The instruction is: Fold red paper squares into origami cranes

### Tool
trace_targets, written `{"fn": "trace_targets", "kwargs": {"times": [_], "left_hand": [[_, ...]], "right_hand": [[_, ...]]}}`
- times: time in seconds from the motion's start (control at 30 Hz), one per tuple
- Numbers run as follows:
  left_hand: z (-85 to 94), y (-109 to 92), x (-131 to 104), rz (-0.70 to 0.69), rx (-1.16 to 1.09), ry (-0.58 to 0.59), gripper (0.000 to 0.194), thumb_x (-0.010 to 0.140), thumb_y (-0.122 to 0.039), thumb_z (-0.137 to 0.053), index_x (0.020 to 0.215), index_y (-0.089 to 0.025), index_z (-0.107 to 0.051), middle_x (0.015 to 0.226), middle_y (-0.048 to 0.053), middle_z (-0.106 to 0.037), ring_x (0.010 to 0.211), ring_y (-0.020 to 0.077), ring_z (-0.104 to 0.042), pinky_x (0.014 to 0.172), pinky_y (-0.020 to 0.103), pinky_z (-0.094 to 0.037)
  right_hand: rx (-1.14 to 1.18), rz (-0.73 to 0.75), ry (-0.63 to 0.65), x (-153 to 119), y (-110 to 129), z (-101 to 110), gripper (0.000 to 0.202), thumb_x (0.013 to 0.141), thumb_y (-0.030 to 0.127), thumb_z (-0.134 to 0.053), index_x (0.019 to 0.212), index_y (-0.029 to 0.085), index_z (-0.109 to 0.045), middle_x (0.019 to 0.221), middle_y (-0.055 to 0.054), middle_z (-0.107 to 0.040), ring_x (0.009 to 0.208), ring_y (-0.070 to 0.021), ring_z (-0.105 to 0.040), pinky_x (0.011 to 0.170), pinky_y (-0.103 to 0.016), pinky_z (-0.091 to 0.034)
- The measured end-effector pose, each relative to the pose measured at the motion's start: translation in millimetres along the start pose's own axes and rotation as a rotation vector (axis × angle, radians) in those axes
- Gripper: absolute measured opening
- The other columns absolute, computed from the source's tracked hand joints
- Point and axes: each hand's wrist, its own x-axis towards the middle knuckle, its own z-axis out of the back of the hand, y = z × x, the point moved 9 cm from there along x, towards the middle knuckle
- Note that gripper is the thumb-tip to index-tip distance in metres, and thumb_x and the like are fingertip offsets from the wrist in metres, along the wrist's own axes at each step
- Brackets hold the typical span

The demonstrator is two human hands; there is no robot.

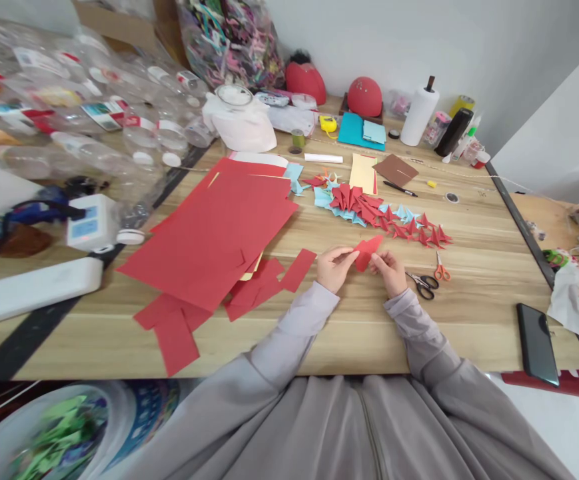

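Your work surface is a wood-grain tabletop (354,350), pale with brown streaks, standing against a plain grey-white wall (384,33) and crossed by a black strip (19,340) on the left. Above the near part of the tabletop, centred in front of your body, is a small folded piece of red paper (366,253). The grip of your left hand (336,267) is closed on its left side, thumb against fingers; the grip of your right hand (390,272) pinches its right side. Just right of your right hand lie black-handled scissors (425,285) and smaller orange-handled scissors (440,270). Beyond both hands extends a row of pointed red and light-blue folded paper pieces (356,203). To your left, a pile of large red paper sheets (209,233) lies near loose red paper rectangles (176,340). Clear plastic bottles (84,140) crowd the far left; a black smartphone (538,343) lies at the near right. Along the back stand a white cylindrical roll (420,115) and a clear bag of multicoloured scraps (234,43). Below the tabletop, at lower left, a round white tub (119,417) contains green and purple scraps.
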Motion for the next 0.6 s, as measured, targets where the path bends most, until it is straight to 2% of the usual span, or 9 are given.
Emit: {"fn": "trace_targets", "kwargs": {"times": [0.13,0.17,0.23,0.3,0.37,0.43,0.6], "left_hand": [[-1.1,14.3,-1.7,0.165,-0.116,-0.005,0.020,0.058,-0.033,-0.075,0.068,-0.016,-0.068,0.069,0.003,-0.068,0.063,0.0145,-0.061,0.066,0.029,-0.051],[-2.4,17.1,-2.0,0.194,-0.131,0.003,0.022,0.057,-0.033,-0.075,0.068,-0.016,-0.068,0.067,0.003,-0.068,0.061,0.0146,-0.061,0.065,0.030,-0.051],[-5.2,20.1,-1.9,0.221,-0.144,0.025,0.024,0.056,-0.034,-0.076,0.069,-0.015,-0.069,0.065,0.003,-0.068,0.059,0.0150,-0.061,0.065,0.030,-0.052],[-6.9,21.3,-0.8,0.224,-0.156,0.041,0.026,0.056,-0.034,-0.076,0.073,-0.016,-0.070,0.071,0.004,-0.070,0.064,0.0157,-0.063,0.067,0.031,-0.053],[-8.6,23.8,0.3,0.238,-0.181,0.059,0.029,0.056,-0.033,-0.076,0.079,-0.016,-0.071,0.081,0.005,-0.071,0.072,0.0162,-0.064,0.072,0.031,-0.052],[-10.1,29.6,0.5,0.282,-0.209,0.077,0.032,0.054,-0.031,-0.077,0.082,-0.017,-0.072,0.083,0.004,-0.071,0.073,0.0155,-0.063,0.073,0.030,-0.052],[-10.5,43.2,-0.2,0.365,-0.228,0.098,0.028,0.052,-0.028,-0.077,0.077,-0.015,-0.072,0.067,0.002,-0.068,0.060,0.0127,-0.059,0.063,0.028,-0.049]], "right_hand": [[0.050,0.046,-0.013,-0.1,4.7,-1.0,0.051,0.056,0.045,-0.077,0.094,0.023,-0.051,0.090,-0.002,-0.069,0.073,-0.0143,-0.063,0.058,-0.024,-0.051],[0.060,0.043,-0.006,-0.2,5.0,-1.3,0.052,0.056,0.045,-0.077,0.095,0.023,-0.051,0.090,-0.002,-0.069,0.074,-0.0148,-0.064,0.059,-0.025,-0.051],[0.059,0.014,0.015,-0.4,3.4,-1.5,0.044,0.056,0.046,-0.076,0.086,0.021,-0.055,0.079,-0.001,-0.069,0.063,-0.0138,-0.061,0.054,-0.025,-0.050],[0.040,-0.014,0.023,-0.5,1.6,0.0,0.038,0.057,0.048,-0.075,0.075,0.020,-0.057,0.067,0.001,-0.066,0.051,-0.0112,-0.055,0.045,-0.024,-0.046],[0.026,-0.013,0.013,-0.8,2.1,2.5,0.035,0.057,0.046,-0.075,0.070,0.019,-0.058,0.061,0.002,-0.064,0.047,-0.0097,-0.051,0.042,-0.022,-0.042],[0.016,-0.011,0.008,-1.3,2.7,3.5,0.032,0.057,0.044,-0.076,0.069,0.019,-0.060,0.060,0.002,-0.064,0.047,-0.0095,-0.051,0.042,-0.022,-0.042],[0.015,-0.021,0.030,-2.8,3.4,0.8,0.033,0.059,0.046,-0.074,0.076,0.019,-0.066,0.072,-0.002,-0.070,0.059,-0.0142,-0.060,0.051,-0.026,-0.049]]}}
